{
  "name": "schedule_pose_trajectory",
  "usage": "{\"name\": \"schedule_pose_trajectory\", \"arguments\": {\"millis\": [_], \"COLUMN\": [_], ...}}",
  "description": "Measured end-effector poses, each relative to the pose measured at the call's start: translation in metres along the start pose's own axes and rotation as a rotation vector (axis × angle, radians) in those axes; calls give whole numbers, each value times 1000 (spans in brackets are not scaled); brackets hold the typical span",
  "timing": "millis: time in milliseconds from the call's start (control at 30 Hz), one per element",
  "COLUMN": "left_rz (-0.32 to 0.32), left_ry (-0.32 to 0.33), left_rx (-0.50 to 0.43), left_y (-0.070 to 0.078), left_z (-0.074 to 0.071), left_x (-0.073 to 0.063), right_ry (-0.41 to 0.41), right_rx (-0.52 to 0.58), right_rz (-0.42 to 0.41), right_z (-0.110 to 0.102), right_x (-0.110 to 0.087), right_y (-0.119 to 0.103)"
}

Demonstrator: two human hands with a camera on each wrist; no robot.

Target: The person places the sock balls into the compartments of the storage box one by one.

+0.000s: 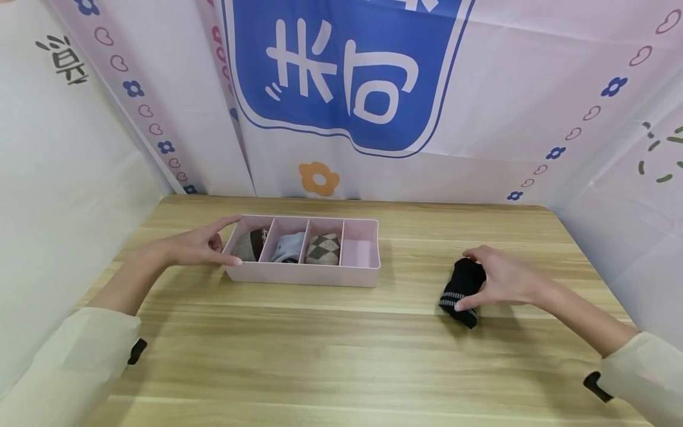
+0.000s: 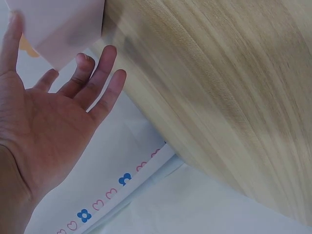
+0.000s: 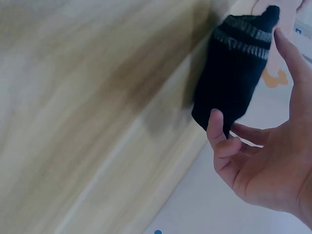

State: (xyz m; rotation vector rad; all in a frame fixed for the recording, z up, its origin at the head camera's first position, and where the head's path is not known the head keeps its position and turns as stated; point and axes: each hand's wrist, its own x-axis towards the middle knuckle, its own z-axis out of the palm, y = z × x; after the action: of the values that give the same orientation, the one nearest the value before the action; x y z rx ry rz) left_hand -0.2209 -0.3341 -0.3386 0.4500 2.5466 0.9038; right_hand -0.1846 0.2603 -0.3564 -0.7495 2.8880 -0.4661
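Observation:
A pink divided box (image 1: 301, 273) stands left of centre on the table. My left hand (image 1: 194, 246) grips its left end, thumb at the near corner and index finger at the far one. From the left, its compartments hold a grey-brown sock (image 1: 243, 249), a light blue sock (image 1: 289, 245) and an argyle sock (image 1: 323, 249); bare pink floor shows in the rightmost. Off to the right, my right hand (image 1: 507, 277) holds a folded black sock (image 1: 459, 281) with grey stripes. In the right wrist view, thumb and fingers meet opposite ends of this black sock (image 3: 231, 73).
The wooden table (image 1: 341, 356) runs up to a printed cloth (image 1: 480, 118) at the back, with more white cloth on both sides. Black straps (image 1: 137, 351) hang by the sleeves.

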Motion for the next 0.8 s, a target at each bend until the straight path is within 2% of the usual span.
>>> {"name": "schedule_pose_trajectory", "arguments": {"millis": [133,267,500,800], "left_rz": [5,-1,-16,-12], "left_ry": [1,-1,-3,1], "left_rx": [-7,-11,12,-3], "left_y": [0,0,1,0], "left_z": [0,0,1,0], "left_x": [0,0,1,1], "right_ry": [1,2,-45,-83], "right_rx": [24,102,210,211], "right_rz": [-42,-86,-91,-127], "right_z": [8,12,13,14], "right_x": [-1,-2,-3,2], "right_y": [3,6,9,9]}}
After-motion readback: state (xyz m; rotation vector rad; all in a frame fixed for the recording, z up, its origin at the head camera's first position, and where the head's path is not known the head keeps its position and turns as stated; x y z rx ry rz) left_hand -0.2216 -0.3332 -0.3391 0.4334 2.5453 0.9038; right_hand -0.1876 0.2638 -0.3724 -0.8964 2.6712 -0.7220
